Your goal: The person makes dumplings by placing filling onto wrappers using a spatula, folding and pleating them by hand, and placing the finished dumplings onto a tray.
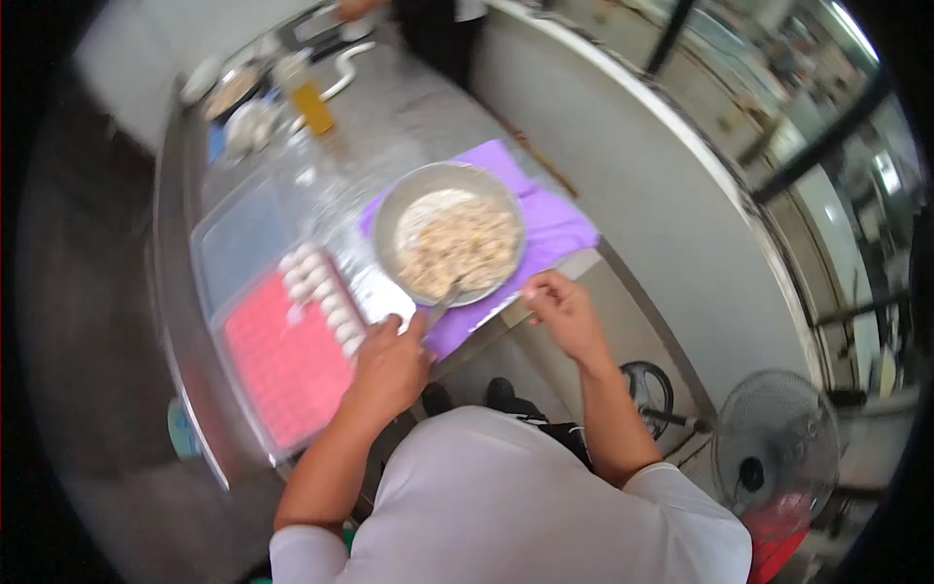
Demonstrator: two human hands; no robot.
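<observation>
My left hand (391, 365) is closed at the near rim of a metal bowl, its fingertips around the handle of a spoon (446, 300). The spoon's other end rests in a pale, lumpy, minced-looking filling (462, 243) inside the bowl (387, 229). A purple cloth (555, 219) lies under the bowl. To the bowl's right, my right hand (564, 310) hovers with thumb and fingers pinched together; whatever is between them is too blurred to make out. Beside my left hand is a tray with a pink, dimpled surface (282, 360) and rows of small white balls (316, 282) along one side.
A clear plastic lid or box (243, 238) adjoins the tray on the metal table (389, 107). Farther back stand a bottle of yellow liquid (313, 109) and several bowls. Another person in dark clothing (440, 39) stands at the far end. A fan (775, 443) is at my right.
</observation>
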